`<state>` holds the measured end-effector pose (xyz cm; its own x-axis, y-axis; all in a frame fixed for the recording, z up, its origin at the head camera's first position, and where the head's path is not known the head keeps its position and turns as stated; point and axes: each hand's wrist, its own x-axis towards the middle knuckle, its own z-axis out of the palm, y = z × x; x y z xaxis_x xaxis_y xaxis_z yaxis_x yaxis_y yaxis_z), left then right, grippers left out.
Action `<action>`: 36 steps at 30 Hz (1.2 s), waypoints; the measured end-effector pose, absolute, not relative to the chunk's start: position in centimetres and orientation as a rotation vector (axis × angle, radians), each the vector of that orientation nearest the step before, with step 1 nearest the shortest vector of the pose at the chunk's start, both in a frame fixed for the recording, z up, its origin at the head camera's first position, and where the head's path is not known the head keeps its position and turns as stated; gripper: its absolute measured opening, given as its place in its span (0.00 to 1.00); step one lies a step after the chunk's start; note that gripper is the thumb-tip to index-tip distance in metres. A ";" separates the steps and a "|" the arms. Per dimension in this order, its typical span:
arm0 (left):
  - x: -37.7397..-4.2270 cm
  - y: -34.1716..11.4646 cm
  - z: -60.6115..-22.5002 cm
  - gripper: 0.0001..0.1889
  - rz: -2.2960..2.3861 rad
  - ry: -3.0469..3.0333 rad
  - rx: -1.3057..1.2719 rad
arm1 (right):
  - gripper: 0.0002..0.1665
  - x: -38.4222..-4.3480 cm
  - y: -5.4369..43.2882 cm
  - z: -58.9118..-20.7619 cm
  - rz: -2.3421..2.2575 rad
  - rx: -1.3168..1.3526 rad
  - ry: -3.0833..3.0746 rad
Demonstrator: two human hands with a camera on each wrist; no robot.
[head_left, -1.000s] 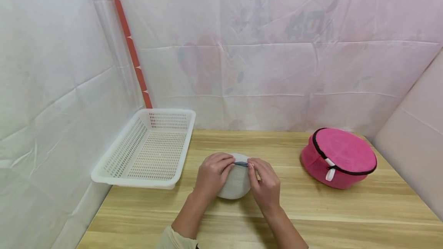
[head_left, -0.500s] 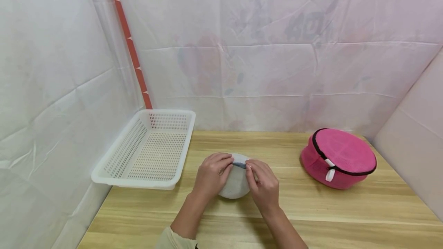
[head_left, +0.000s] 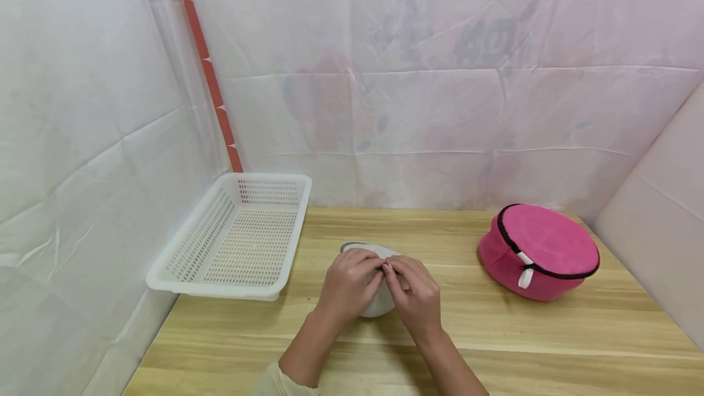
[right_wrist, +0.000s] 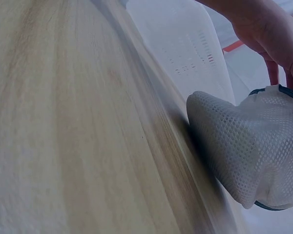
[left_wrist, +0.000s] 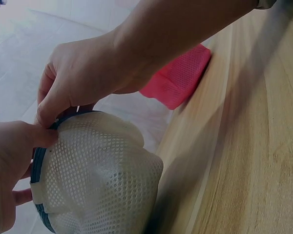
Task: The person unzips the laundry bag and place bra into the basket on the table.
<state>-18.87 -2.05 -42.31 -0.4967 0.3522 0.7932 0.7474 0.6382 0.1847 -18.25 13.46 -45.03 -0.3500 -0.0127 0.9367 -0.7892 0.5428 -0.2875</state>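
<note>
A small white mesh laundry bag with a dark blue zipper edge stands on the table between my hands. With thumb and fingers, my left hand pinches that edge. My right hand pinches it too, the fingertips of both hands close together on top of the bag. In the left wrist view the mesh bulges below the zipper. Bent and creased mesh shows in the right wrist view. The fingers cover the stretch of zipper between them.
At the back left stands a white perforated plastic basket. A round pink mesh bag with a black zipper and white tab sits at the right. White sheeting walls the wooden table at the back and sides.
My left hand has shifted right, and the fingertips of both hands have come together. The strip of zipper seen between them before is covered; a dark edge now shows at the bag's far left.
</note>
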 end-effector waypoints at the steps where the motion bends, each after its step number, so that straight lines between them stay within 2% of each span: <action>1: -18.8 -2.0 -42.3 0.06 -0.668 -2.116 -0.839 | 0.07 -18.3 13.5 -45.0 0.945 0.670 -1.754; 14: -18.9 -2.2 -42.2 0.03 -0.663 -2.126 -0.828 | 0.07 -18.2 13.7 -45.1 0.945 0.615 -1.859; 36: -19.3 -2.8 -42.4 0.04 -0.757 -2.128 -0.823 | 0.06 -18.4 13.8 -45.3 0.905 0.564 -1.814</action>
